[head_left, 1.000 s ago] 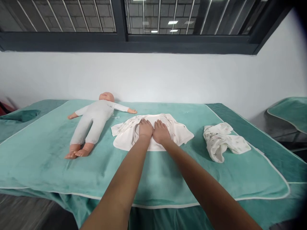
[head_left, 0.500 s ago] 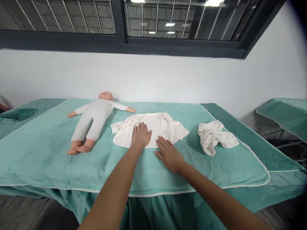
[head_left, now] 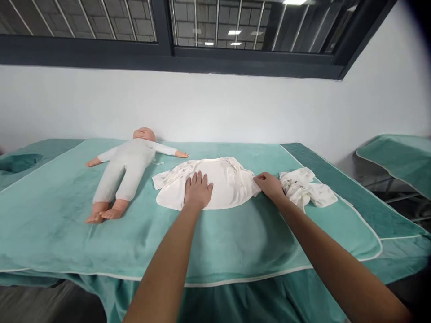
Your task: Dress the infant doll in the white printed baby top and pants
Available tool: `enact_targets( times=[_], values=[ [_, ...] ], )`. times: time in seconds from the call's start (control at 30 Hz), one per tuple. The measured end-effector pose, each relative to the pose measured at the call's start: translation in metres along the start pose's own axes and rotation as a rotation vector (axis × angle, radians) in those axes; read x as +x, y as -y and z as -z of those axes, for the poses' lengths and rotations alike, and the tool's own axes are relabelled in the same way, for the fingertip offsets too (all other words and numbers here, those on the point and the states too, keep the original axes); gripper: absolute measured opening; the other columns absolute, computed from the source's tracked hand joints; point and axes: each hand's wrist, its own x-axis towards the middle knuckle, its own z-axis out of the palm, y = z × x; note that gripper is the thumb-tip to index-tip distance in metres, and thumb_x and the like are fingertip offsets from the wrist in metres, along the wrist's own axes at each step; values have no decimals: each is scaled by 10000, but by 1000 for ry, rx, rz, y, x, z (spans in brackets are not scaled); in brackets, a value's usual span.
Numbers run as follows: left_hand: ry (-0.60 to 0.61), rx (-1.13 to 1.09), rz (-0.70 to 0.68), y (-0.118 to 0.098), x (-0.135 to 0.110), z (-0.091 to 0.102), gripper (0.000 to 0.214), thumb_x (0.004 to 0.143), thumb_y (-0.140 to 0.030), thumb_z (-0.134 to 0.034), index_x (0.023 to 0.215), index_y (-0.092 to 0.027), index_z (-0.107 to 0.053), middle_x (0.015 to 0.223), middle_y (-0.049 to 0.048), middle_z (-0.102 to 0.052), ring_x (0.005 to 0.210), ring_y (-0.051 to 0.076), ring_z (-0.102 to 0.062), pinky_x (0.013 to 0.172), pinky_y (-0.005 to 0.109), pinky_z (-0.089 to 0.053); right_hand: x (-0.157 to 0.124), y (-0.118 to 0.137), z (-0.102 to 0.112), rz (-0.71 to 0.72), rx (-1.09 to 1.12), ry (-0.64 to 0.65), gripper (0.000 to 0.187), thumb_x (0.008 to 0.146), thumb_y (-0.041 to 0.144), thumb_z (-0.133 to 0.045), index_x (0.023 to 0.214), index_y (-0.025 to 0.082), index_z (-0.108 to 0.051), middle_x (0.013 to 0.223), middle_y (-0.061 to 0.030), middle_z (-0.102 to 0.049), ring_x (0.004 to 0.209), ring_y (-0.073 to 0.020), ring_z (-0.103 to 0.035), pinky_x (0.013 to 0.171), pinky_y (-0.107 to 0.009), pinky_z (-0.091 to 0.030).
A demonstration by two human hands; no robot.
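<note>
A white baby top [head_left: 225, 184] with a faint print on its sleeve lies spread on the green cloth. Flat on its left half rests my left hand [head_left: 198, 190], fingers stretched out. At the garment's right end my right hand [head_left: 269, 185] pinches the tip of the sleeve between thumb and fingers. A baby doll [head_left: 126, 166] in a white bodysuit lies on its back to the left, arms spread and feet toward me. Just right of my right hand is a crumpled printed white baby garment [head_left: 313, 190], partly hidden by my wrist.
The green cloth [head_left: 235, 246] with white piping covers the table and hangs over its front edge. Behind stands a white wall [head_left: 208, 107] under a dark-framed barred window [head_left: 252, 58]. Another green-covered surface [head_left: 400, 157] is at the right.
My right hand has moved from the top's lower edge out to the right and now grips the sleeve end. My left hand stays flat on the fabric. The view has shifted slightly.
</note>
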Motion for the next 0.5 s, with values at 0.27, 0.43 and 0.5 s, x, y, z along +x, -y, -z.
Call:
enact_targets(
  times=[0.27, 0.43, 0.5],
  values=[
    [-49, 1, 0, -1, -1, -4, 658, 990, -495, -165, 1536, -180, -353, 1646, 79, -253, 1524, 253, -196, 1235, 491, -160, -49, 69, -4, 330, 328, 73, 249, 866, 422, -549, 898, 219, -690, 904, -34, -720, 805, -187, -632, 766, -304, -468],
    [-48, 0, -2, 0, 0, -6, 657, 990, -491, -167, 1538, -177, -350, 1649, 74, -247, 1525, 249, -192, 1238, 483, -152, -20, 26, -12, 142, 3, -112, 370, 842, 413, -574, 1083, 146, -660, 1149, -161, -672, 1064, -300, -596, 916, -417, -442],
    [-54, -2, -1, 0, 0, -6, 657, 990, -489, -170, 1534, -173, -357, 1646, 79, -253, 1523, 253, -197, 1238, 486, -152, -6, 2, -15, 40, -135, -52, 355, 826, 432, -589, 987, 128, -676, 1066, -195, -679, 1013, -338, -601, 881, -454, -441]
  ],
)
